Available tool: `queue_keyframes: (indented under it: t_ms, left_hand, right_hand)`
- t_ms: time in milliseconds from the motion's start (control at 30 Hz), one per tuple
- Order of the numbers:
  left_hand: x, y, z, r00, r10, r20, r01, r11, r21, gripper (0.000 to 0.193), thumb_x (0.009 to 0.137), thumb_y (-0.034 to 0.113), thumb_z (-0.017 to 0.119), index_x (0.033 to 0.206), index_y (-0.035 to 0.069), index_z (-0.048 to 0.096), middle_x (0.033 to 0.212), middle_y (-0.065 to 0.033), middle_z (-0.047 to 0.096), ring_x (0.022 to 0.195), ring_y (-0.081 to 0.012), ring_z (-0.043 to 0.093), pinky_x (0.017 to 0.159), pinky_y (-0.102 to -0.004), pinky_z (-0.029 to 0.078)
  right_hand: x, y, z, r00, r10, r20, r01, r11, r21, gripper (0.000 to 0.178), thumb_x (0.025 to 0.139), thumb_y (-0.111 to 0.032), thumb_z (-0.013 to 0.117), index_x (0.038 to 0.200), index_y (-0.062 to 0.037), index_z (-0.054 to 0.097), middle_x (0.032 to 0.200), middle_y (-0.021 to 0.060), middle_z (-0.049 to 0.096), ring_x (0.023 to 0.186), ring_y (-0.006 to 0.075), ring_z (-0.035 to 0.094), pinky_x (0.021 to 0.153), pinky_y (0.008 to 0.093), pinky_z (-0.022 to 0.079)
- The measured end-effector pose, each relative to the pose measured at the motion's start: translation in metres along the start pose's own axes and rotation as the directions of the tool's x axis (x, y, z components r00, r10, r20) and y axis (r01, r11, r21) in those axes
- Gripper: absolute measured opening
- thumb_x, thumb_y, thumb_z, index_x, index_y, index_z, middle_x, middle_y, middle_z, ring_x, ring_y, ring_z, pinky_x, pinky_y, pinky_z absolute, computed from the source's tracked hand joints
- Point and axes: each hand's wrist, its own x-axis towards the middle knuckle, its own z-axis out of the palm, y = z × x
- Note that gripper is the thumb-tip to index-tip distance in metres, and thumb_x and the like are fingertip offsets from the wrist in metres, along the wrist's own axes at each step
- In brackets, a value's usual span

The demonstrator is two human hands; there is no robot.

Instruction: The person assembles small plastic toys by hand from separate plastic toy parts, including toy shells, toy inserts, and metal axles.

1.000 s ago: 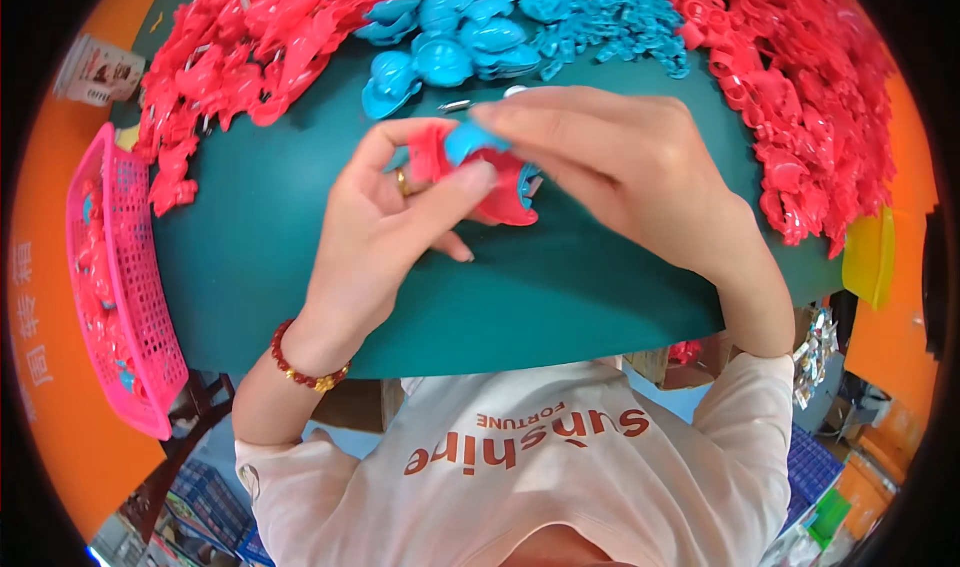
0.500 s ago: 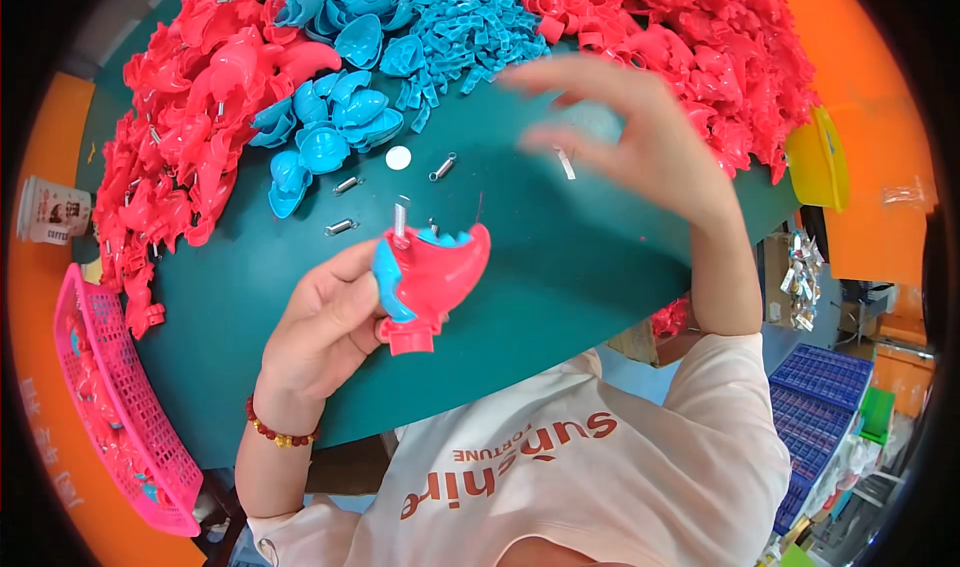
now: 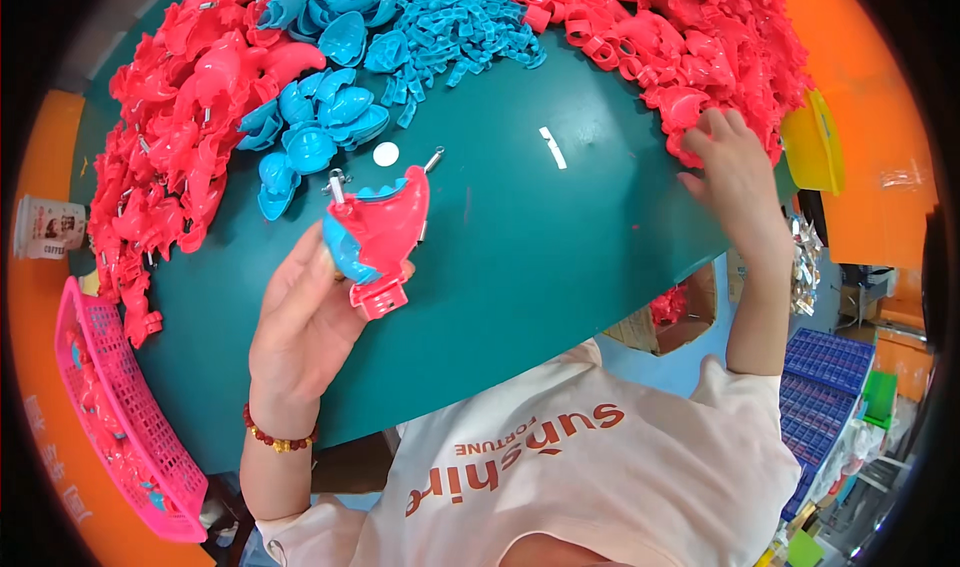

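My left hand (image 3: pixel 305 317) is closed on a red and blue plastic toy piece (image 3: pixel 385 229), held up over the table left of centre. Its curved red shell tapers to a tip, with blue jagged teeth along the upper edge and a red squared stub at the bottom. A metal spring (image 3: pixel 337 187) stands up at its left top corner. At the far right, my right hand (image 3: pixel 735 172) reaches the edge of a heap of red plastic shells (image 3: pixel 690 57). Its thumb and fingers are apart, fingertips against a red shell.
Blue cup-shaped shells (image 3: pixel 325 117) and small blue parts (image 3: pixel 465 27) lie at the back. Another red heap (image 3: pixel 190 97) covers the left side. A white disc (image 3: pixel 386 154), loose spring (image 3: pixel 434 159) and white strip (image 3: pixel 552 148) lie mid-table. A pink basket (image 3: pixel 140 387) stands left, a yellow bin (image 3: pixel 815 147) right.
My right hand has swung from above the middle of the table rightward to the red heap. My left hand has shifted left and slightly up, tilting the toy piece.
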Motion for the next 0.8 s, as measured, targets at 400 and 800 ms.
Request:
queue_keyframes:
  t_ms: [400,800]
  left_hand:
    - [0.001,-0.004,0.000,1.000,-0.024,0.001,0.024,0.999,-0.036,0.048,0.096,0.024,0.044,0.135,-0.003,0.033,0.120,-0.0146,0.052,0.104,-0.0242,0.056,0.091,-0.0361,0.044]
    - [0.004,-0.002,0.002,0.997,0.030,0.073,-0.034,0.998,0.056,0.050,0.093,0.023,0.050,0.134,-0.001,0.035,0.119,-0.0096,0.055,0.106,-0.0169,0.055,0.093,-0.0325,0.043]
  right_hand:
    - [0.036,0.007,0.012,0.995,0.100,0.025,-0.067,0.437,0.897,0.031,0.087,-0.010,0.057,0.116,-0.0018,0.055,0.109,0.0024,0.059,0.091,0.0080,0.054,0.079,0.0212,0.042]
    - [0.050,-0.067,0.008,0.961,-0.197,-0.193,0.258,0.889,0.378,0.041,0.086,-0.026,0.060,0.119,-0.0052,0.052,0.111,0.0115,0.055,0.102,0.0263,0.054,0.086,0.0329,0.044]
